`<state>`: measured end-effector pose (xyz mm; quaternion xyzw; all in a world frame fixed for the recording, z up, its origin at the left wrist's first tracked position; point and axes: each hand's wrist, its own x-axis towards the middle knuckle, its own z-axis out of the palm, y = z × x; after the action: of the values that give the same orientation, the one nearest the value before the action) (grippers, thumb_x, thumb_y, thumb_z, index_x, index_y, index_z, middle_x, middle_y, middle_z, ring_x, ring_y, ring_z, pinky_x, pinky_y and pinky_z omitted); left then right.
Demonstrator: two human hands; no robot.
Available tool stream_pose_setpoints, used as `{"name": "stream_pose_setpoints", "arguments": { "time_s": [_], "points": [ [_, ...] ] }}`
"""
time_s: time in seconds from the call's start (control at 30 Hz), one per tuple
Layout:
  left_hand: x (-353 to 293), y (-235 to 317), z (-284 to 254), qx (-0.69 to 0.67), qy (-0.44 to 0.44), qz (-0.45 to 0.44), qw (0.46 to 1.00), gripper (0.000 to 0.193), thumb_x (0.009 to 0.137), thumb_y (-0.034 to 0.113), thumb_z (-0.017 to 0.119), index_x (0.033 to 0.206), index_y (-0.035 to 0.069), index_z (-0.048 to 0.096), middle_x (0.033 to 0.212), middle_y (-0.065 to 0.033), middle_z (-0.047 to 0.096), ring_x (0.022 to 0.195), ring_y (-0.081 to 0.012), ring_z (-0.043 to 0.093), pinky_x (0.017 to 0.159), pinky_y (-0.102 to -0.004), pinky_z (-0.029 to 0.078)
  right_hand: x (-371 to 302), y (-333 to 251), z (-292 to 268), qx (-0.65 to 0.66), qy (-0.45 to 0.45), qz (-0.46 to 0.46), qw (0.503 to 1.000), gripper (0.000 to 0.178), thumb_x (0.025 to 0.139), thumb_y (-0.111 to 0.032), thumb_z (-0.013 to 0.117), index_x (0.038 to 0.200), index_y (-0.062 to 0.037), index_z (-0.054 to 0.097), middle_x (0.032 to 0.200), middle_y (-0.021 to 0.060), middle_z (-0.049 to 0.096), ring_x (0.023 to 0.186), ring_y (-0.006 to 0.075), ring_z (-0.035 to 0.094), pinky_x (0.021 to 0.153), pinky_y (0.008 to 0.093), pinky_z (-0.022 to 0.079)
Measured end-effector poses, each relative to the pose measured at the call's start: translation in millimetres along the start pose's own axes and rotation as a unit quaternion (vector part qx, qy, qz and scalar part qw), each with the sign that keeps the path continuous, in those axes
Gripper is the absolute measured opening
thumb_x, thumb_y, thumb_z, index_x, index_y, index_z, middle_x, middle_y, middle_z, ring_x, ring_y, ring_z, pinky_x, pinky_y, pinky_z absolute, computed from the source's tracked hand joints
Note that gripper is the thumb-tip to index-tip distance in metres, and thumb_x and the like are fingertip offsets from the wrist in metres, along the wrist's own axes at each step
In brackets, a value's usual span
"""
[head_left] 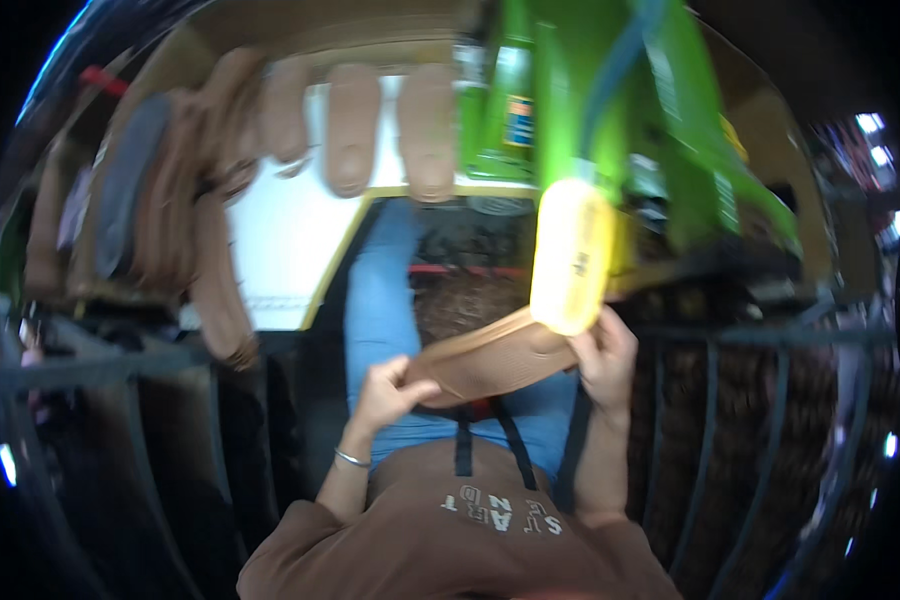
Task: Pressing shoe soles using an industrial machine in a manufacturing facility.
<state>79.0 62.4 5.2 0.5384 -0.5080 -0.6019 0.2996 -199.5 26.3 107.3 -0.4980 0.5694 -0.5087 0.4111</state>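
I hold a brown shoe insole (495, 365) by its two ends, tilted across my lap. My left hand (385, 398) pinches the lower end, thumb on the brown face. At the raised end, my right hand (607, 362) grips the edge. A bright yellow object (573, 260) on a blue strip or cord hangs in front of that end and hides part of it. Two more insoles (428, 135) lie side by side at the white table's far edge.
A white table board (290, 250) with a yellow edge lies ahead to the left. Brown insoles (170, 200) are stacked there beside a grey one (130, 190). A large green machine (570, 110) stands ahead right. Metal bars (705, 450) run along both sides.
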Motion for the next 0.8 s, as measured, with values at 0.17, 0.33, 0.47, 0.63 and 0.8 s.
{"name": "stream_pose_setpoints", "arguments": {
  "time_s": [0.17,0.33,0.47,0.63,0.8],
  "points": [
    [4.5,53.9,-95.8,0.009,0.494,0.226,0.839,0.029,0.083,0.002,0.064,0.11,-0.004,0.055,0.111,-0.0157,0.059,0.099,-0.0172,0.057,0.085,-0.0291,0.046,-13.1,20.2,29.1,0.312,-0.022,0.198,0.929,0.033,0.095,-0.016,0.046,0.12,0.0053,0.043,0.094,0.0177,0.063,0.064,0.0219,0.066,0.049,0.0269,0.055],
    [-9.7,42.3,-144.5,0.446,0.602,0.034,0.661,0.061,0.075,0.027,0.073,0.124,0.001,0.048,0.129,-0.0246,0.043,0.118,-0.0384,0.042,0.099,-0.0452,0.035,32.4,29.0,105.5,0.587,-0.064,0.247,0.768,0.039,0.093,-0.012,0.049,0.124,0.0099,0.04,0.116,0.0259,0.055,0.106,0.0366,0.057,0.092,0.0457,0.049],
    [0.9,39.8,-155.3,0.382,0.576,-0.051,0.72,0.066,0.071,0.033,0.075,0.125,0.004,0.05,0.127,-0.0222,0.046,0.116,-0.0374,0.044,0.099,-0.0443,0.036,103.2,24.0,186.6,0.683,-0.112,0.223,0.687,0.035,0.092,-0.009,0.049,0.118,0.0116,0.04,0.119,0.0306,0.05,0.114,0.0397,0.051,0.1,0.0475,0.043],
    [-15.3,64.0,-148.9,0.349,0.587,0.008,0.73,0.052,0.064,0.022,0.08,0.109,0.002,0.061,0.117,-0.0184,0.055,0.111,-0.0338,0.051,0.095,-0.0408,0.041,121.7,30.9,221.7,0.491,-0.207,0.263,0.804,0.024,0.092,-0.006,0.048,0.113,0.0061,0.046,0.108,0.0227,0.057,0.095,0.0338,0.061,0.087,0.0426,0.051],
    [-48.7,108.9,-127.4,0.331,0.403,0.154,0.839,0.048,0.055,0.019,0.082,0.098,0.004,0.066,0.113,-0.0181,0.058,0.101,-0.0344,0.058,0.086,-0.0394,0.047,62.1,72.0,164.2,0.394,-0.25,0.259,0.846,0.04,0.092,-0.018,0.054,0.124,0.0032,0.046,0.115,0.021,0.056,0.1,0.0283,0.06,0.085,0.0394,0.05]
  ]
}}
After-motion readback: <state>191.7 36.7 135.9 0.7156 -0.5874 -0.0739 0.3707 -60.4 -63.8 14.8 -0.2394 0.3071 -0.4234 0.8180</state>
